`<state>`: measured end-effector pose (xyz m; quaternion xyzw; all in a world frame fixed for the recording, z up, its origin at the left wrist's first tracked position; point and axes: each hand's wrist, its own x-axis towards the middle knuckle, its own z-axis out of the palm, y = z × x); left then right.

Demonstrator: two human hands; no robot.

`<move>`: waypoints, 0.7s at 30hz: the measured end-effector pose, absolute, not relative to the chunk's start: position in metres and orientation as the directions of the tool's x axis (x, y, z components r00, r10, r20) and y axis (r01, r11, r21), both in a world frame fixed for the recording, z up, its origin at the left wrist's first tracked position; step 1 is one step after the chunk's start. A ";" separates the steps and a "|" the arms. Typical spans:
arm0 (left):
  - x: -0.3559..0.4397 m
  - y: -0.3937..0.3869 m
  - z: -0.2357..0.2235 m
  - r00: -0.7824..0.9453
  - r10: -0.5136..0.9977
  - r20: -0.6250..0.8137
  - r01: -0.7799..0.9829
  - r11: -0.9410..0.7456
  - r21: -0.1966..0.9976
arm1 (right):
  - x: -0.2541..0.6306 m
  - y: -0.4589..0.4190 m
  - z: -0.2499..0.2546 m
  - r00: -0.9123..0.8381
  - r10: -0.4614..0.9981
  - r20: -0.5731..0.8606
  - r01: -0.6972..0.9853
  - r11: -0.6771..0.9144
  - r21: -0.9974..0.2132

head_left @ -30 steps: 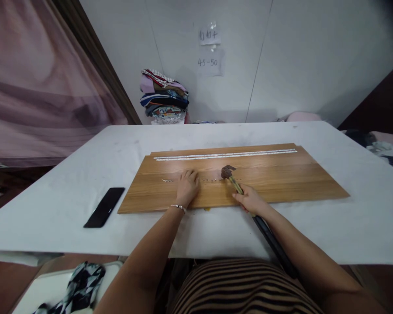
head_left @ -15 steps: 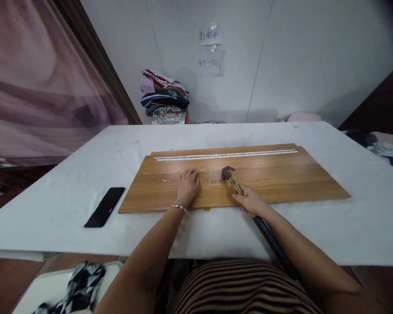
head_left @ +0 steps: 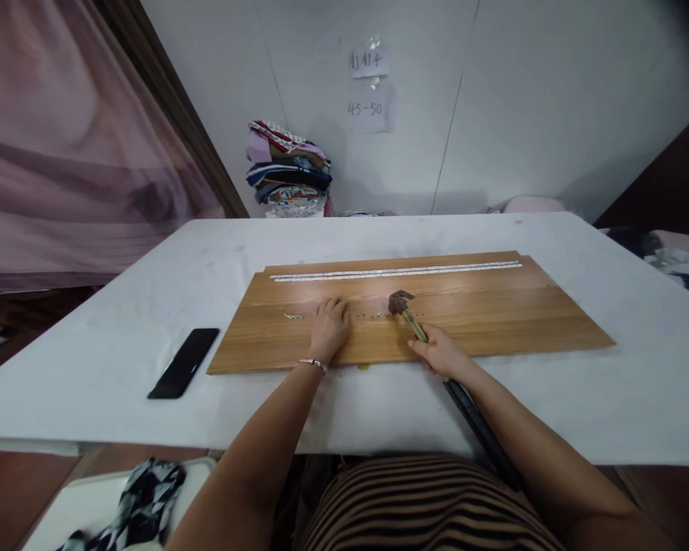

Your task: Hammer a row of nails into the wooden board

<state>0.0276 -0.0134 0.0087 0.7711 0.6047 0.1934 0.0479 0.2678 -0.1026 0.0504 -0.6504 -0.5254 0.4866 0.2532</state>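
Observation:
My right hand (head_left: 439,350) is wrapped round the handle of a claw hammer (head_left: 418,330), partway up toward its rusty head. That head is over the middle of a wood-grain board (head_left: 494,314). Resting on the board to the left, my left hand (head_left: 329,325) has its fingers stretched forward and holds nothing I can see. Between the two hands runs a short row of nails (head_left: 372,316) set in the board, and it continues right of the hammer head. A small group of loose nails (head_left: 294,316) lies left of my left hand.
Two white strips (head_left: 396,272) run along the board's far side. A black phone (head_left: 184,363) lies left of the board on the white-covered table (head_left: 120,337). Folded cloths (head_left: 290,168) are stacked by the wall. A chair with patterned cloth (head_left: 149,497) stands below the table's front left.

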 end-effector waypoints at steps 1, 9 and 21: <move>0.027 -0.013 0.008 0.195 0.951 0.241 0.915 -0.265 0.305 | 0.268 -0.102 0.049 -0.026 0.930 -0.366 0.438 -0.319 -0.841; 0.026 -0.012 0.005 0.197 0.945 0.262 0.908 -0.277 0.316 | 0.268 -0.103 0.049 -0.040 0.936 -0.350 0.425 -0.301 -0.853; 0.026 -0.013 0.006 0.195 0.941 0.276 0.904 -0.282 0.322 | 0.269 -0.102 0.046 -0.031 0.934 -0.356 0.410 -0.313 -0.857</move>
